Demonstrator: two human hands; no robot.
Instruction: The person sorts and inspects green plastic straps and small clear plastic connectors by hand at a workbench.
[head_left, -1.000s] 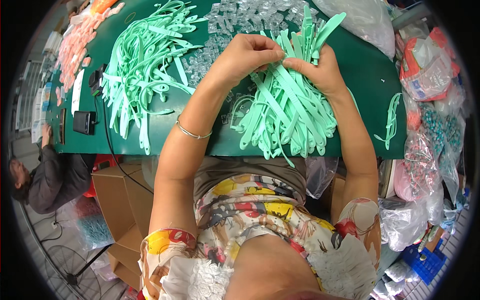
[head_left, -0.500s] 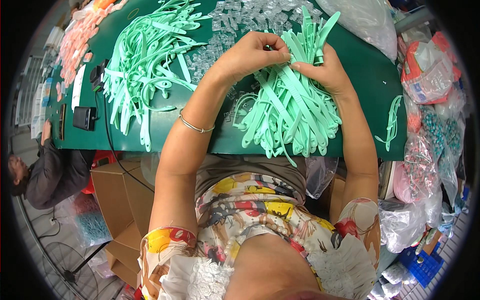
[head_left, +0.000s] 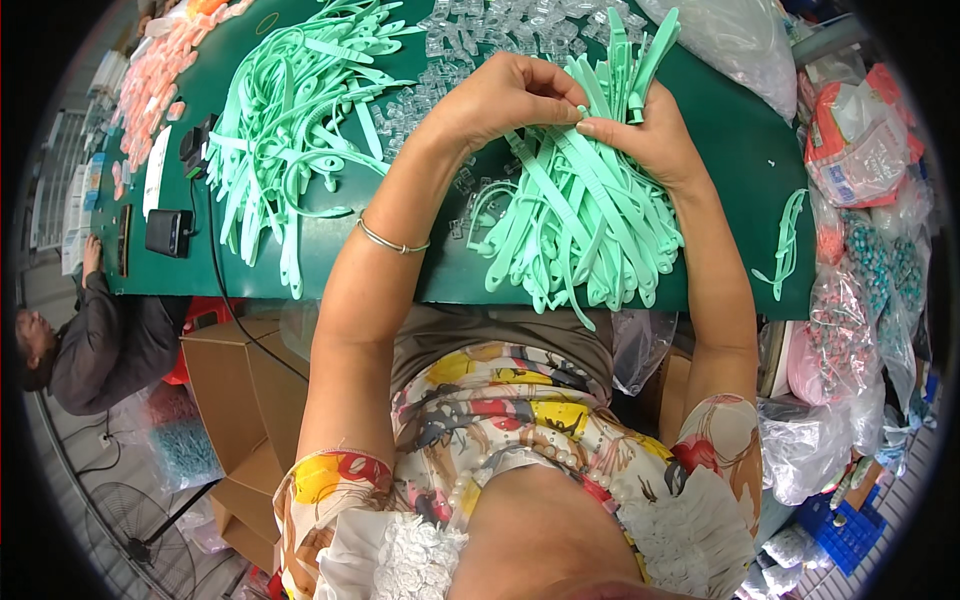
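A thick bundle of mint-green rubbery straps (head_left: 590, 225) fans out toward me over the table's near edge. My right hand (head_left: 660, 140) is wrapped round its upper part, with several strap ends sticking up beyond the fingers. On the bundle's left side, my left hand (head_left: 515, 95) has thumb and fingers closed in a pinch, close to the right thumb. What lies in that pinch is too small to make out. A second, looser heap of the same straps (head_left: 300, 130) lies to the left. One small strap piece (head_left: 788, 245) sits apart at the right.
Clear plastic clips (head_left: 505, 25) are strewn behind the bundle on the green table (head_left: 735, 200). Peach-coloured pieces (head_left: 155, 85) and a black box (head_left: 170, 233) lie at the left. Plastic bags (head_left: 835, 340) crowd the right side. Another person (head_left: 115, 340) sits at far left; a cardboard box (head_left: 235, 400) stands below.
My left hand has shifted slightly, its knuckles higher and its fingertips still pinched beside the right thumb. My right hand keeps its grip on the bundle. The other person's arm has moved a little.
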